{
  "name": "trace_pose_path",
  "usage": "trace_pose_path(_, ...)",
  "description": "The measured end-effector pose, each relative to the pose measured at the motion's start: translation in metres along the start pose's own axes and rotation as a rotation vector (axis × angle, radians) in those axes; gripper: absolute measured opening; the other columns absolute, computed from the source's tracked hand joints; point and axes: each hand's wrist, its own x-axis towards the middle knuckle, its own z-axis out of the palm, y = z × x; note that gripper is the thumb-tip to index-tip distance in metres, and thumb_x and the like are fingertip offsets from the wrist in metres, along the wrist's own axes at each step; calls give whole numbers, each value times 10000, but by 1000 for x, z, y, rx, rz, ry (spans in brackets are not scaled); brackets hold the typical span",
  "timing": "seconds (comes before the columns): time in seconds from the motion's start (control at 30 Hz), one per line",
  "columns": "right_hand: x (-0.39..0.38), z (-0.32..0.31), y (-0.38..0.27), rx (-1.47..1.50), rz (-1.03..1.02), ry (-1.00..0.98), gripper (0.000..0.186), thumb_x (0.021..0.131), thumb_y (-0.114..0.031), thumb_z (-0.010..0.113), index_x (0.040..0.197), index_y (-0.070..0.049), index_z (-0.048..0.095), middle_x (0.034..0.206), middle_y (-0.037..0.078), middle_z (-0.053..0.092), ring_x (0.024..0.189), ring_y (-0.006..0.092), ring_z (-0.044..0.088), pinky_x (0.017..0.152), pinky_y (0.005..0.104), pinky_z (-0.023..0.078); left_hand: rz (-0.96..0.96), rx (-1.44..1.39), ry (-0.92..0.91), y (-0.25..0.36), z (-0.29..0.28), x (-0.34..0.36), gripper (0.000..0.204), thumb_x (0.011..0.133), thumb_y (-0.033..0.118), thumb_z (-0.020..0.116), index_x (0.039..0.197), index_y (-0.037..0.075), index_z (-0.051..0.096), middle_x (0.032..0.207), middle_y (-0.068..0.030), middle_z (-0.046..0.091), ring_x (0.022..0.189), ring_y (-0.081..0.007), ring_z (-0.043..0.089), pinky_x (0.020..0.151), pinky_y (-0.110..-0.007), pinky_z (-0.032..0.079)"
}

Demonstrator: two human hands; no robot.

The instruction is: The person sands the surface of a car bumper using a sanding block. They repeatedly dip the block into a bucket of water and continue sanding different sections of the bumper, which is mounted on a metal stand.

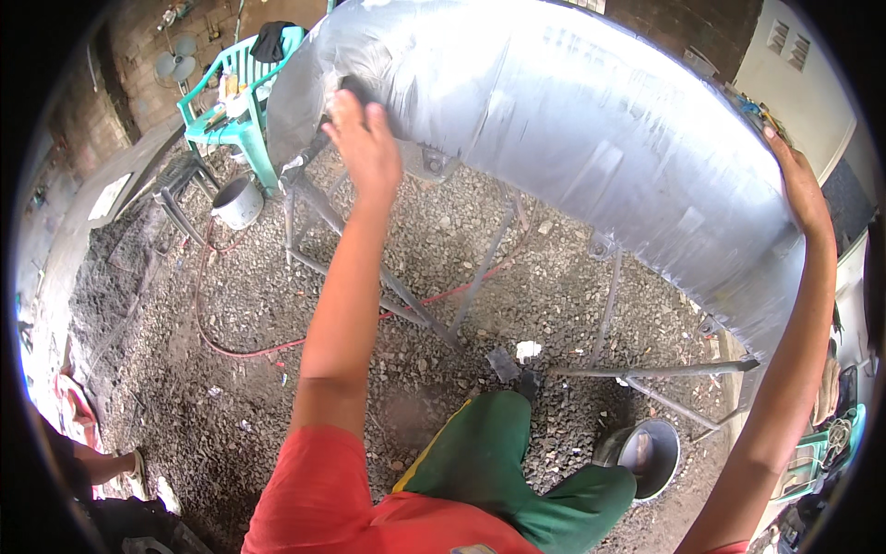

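A large curved silvery metal panel [554, 129], streaked and dull in patches, rests on a grey tube stand [651, 370]. My left hand [367, 148] is at the panel's upper left end, pressing a dark pad [362, 90] to a pale smeared patch; the pad is blurred and partly hidden by the fingers. My right hand [801, 185] grips the panel's upper right edge, thumb and fingers near the rim.
Green chair [249, 143] with items, small stool [177, 175], white bucket [238, 205], red hose [240, 351] on gravel [166, 305]. Grey bucket [660, 462] by my legs. Another person's foot [129, 462] at lower left; green chair [803, 466] at right.
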Motion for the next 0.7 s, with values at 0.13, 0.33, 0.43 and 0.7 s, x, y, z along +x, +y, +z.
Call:
trace_pose_path(0.13,8,-2,10,-18,-49,-7,833,949,-665,489,1216,110,639,1078,212,685,1007,244,635,1000,310,430,-265,-68,72,24,17,-11,683,1083,387,299,1525,-126,208,1616,-306,161,1534,-386,94,1246,-471,7)
trace_pose_path(0.33,7,1,12,30,-24,-26,833,946,-660,497,1216,116,631,1111,221,673,1051,267,619,1019,326,416,-267,-42,-37,20,-4,3,675,1088,348,259,1513,-165,146,1614,-336,90,1536,-394,47,1249,-467,-5)
trace_pose_path(0.43,9,3,10,11,-65,16,834,945,-659,498,1218,118,628,1119,223,672,1056,272,615,1019,327,414,-237,-18,-6,16,3,2,679,1088,358,280,1515,-157,165,1615,-331,99,1537,-393,55,1249,-470,1)
trace_pose_path(0.7,2,2,-1,29,-47,-44,812,947,-653,496,1171,114,644,1074,199,672,1000,257,617,987,327,429,-182,-49,26,4,-7,9,684,1083,358,324,1515,-151,179,1605,-335,147,1531,-410,66,1251,-467,18)
